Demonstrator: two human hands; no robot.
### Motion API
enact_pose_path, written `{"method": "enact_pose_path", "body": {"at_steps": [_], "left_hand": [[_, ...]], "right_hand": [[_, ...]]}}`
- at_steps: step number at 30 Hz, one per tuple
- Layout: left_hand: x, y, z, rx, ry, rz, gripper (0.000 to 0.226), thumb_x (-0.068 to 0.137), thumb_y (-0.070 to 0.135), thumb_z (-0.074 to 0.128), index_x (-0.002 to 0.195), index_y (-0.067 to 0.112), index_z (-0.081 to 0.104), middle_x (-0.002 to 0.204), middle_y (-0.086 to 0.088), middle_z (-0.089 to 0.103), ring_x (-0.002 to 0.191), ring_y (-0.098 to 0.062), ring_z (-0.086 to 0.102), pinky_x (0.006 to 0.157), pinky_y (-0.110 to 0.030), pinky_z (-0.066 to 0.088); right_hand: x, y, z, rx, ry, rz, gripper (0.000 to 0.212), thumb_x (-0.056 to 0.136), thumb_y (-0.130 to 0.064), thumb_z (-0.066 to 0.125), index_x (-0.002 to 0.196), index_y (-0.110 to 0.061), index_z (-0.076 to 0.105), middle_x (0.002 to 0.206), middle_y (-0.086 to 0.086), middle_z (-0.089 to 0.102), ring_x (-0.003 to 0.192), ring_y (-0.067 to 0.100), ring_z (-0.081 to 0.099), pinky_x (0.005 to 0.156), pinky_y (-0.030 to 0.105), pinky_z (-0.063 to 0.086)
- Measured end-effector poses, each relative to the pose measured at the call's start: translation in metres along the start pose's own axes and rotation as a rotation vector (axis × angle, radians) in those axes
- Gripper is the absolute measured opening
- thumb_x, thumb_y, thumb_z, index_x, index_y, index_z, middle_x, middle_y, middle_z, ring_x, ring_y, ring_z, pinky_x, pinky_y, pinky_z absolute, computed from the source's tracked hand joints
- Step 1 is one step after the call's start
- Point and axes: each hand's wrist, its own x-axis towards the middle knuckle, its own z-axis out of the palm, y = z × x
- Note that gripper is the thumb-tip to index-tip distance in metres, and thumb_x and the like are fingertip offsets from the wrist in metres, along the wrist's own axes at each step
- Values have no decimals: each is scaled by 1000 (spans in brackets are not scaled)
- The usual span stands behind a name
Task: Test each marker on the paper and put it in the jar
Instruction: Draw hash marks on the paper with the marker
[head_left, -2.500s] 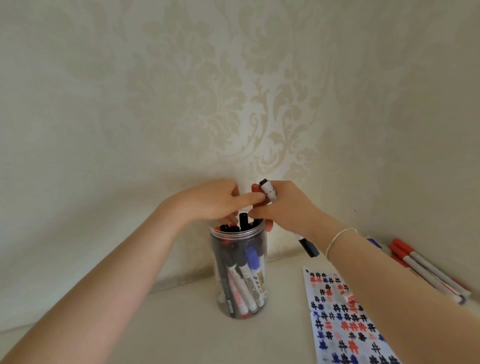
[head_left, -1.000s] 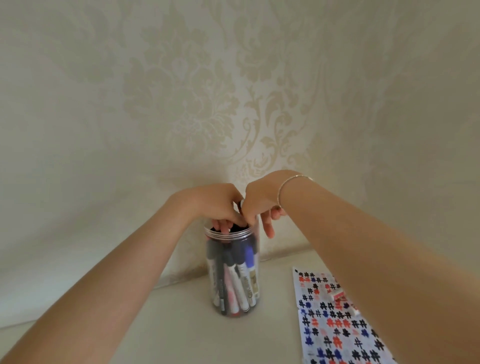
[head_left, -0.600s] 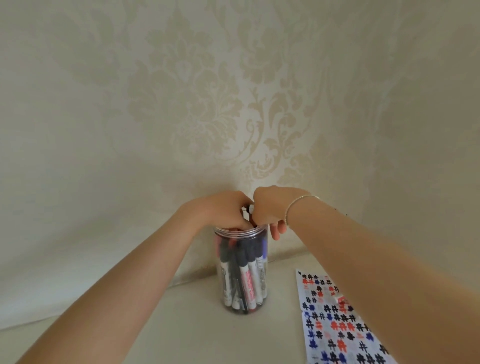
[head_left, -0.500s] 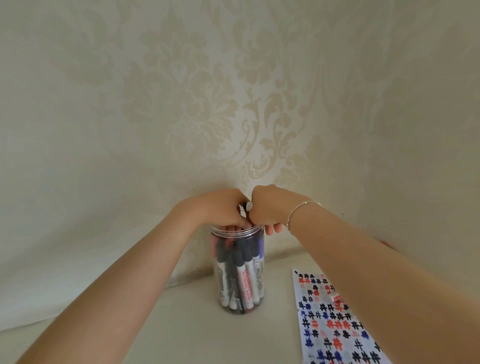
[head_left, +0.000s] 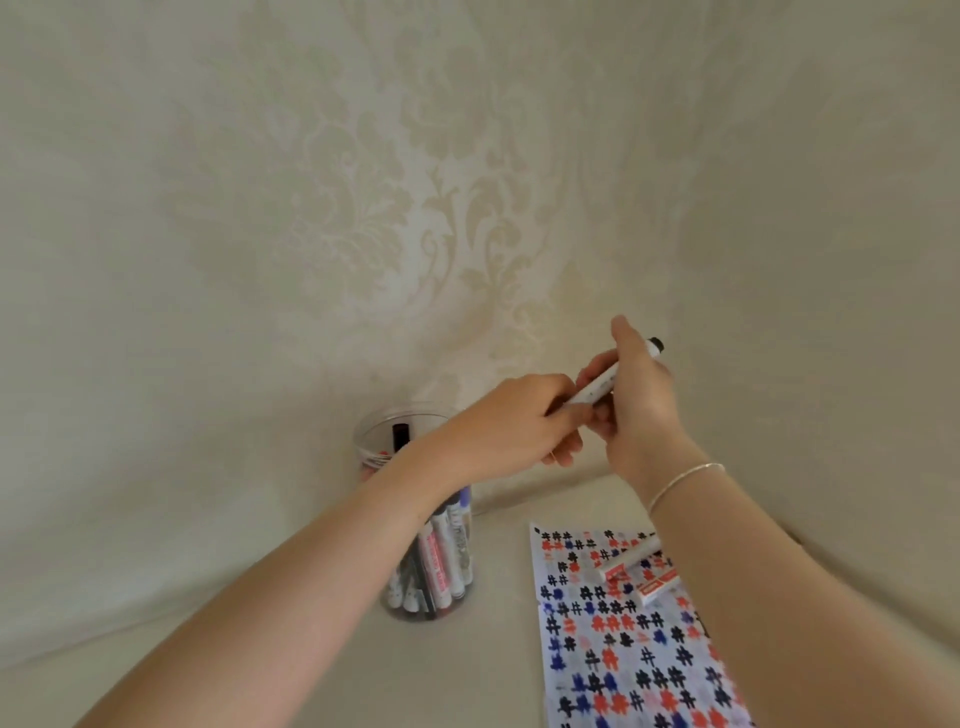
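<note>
both hands meet above and to the right of the jar (head_left: 415, 545): the right hand (head_left: 636, 400) curls around a white marker (head_left: 597, 387) whose black end points up and away, while the left hand (head_left: 511, 431) pinches the marker's lower end with fingers curled. the clear jar stands on the pale table (head_left: 260, 665), packed with upright markers, the left wrist passing in front of its rim. right of the jar lies the paper (head_left: 613, 639), covered in black, red and blue test marks, with two small white-and-red items (head_left: 641, 579) on its upper part.

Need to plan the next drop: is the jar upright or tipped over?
Upright. The clear jar stands on its base, open mouth up, markers standing inside; the left forearm crosses in front of it.
</note>
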Motion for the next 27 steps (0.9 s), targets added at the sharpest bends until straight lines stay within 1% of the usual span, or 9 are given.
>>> {"method": "enact_pose_path", "body": {"at_steps": [3, 7, 9, 12, 14, 17, 20, 23, 27], "left_hand": [[3, -3, 13, -44, -9, 35, 26, 101, 32, 41, 99, 13, 58, 76, 6, 64, 54, 0, 57, 59, -18, 49], [5, -5, 27, -155, -56, 27, 31, 100, 30, 46, 103, 2, 58, 73, 0, 61, 52, -6, 51, 56, -21, 43], [6, -5, 33, -152, -43, 43, 29, 100, 29, 46, 103, 3, 58, 72, 1, 56, 49, -3, 44, 54, -20, 38], [5, 1, 38, -212, -65, 81, 16, 100, 24, 45, 97, 17, 59, 72, 8, 54, 54, 3, 46, 58, -16, 39], [2, 3, 41, -308, -125, 73, 19, 101, 22, 43, 86, 23, 56, 68, 6, 50, 53, -3, 44, 55, -18, 37], [-2, 3, 44, -552, -213, 28, 30, 101, 32, 37, 79, 17, 49, 60, 5, 36, 49, -10, 27, 49, -28, 21], [-4, 5, 48, -535, -134, 41, 36, 102, 35, 34, 72, 19, 48, 51, 11, 33, 45, -8, 21, 43, -19, 16], [-6, 10, 49, -512, -56, 102, 38, 103, 27, 33, 71, 17, 50, 40, 12, 39, 37, -1, 24, 40, -11, 20], [-7, 7, 53, -617, -22, 133, 39, 99, 30, 36, 67, 20, 55, 40, 10, 35, 36, -1, 21, 37, -11, 19]], "right_hand": [[-2, 0, -17, -68, -65, -30, 37, 80, -28, 71, 55, -12, 49, 53, 5, 49, 39, 15, 35, 45, 25, 34], [2, -5, -36, -56, 3, -174, 30, 78, -11, 72, 60, -12, 48, 53, 3, 51, 34, 12, 33, 36, 21, 28], [1, -6, -42, -82, -89, -163, 30, 77, -8, 73, 63, -12, 47, 52, 2, 50, 35, 12, 32, 37, 23, 27], [-1, -1, -52, -228, -308, -69, 27, 75, -7, 75, 65, -10, 49, 55, 9, 56, 38, 14, 39, 44, 27, 33], [-2, -1, -57, -322, -352, -58, 25, 76, -7, 74, 65, -8, 52, 57, 12, 60, 41, 16, 45, 46, 26, 40], [-5, -6, -62, -381, -416, -78, 21, 80, -6, 71, 66, -5, 55, 53, 10, 60, 43, 18, 53, 44, 24, 47], [-9, -9, -65, -333, -491, -60, 22, 84, -3, 66, 65, -4, 55, 52, 10, 58, 43, 19, 54, 42, 24, 48], [-10, -10, -65, -295, -542, -49, 25, 86, -2, 62, 63, -6, 55, 54, 10, 56, 44, 19, 54, 42, 23, 46], [-12, -11, -65, -292, -589, -52, 25, 87, -3, 62, 64, -7, 54, 55, 9, 56, 44, 17, 54, 43, 22, 46]]}}
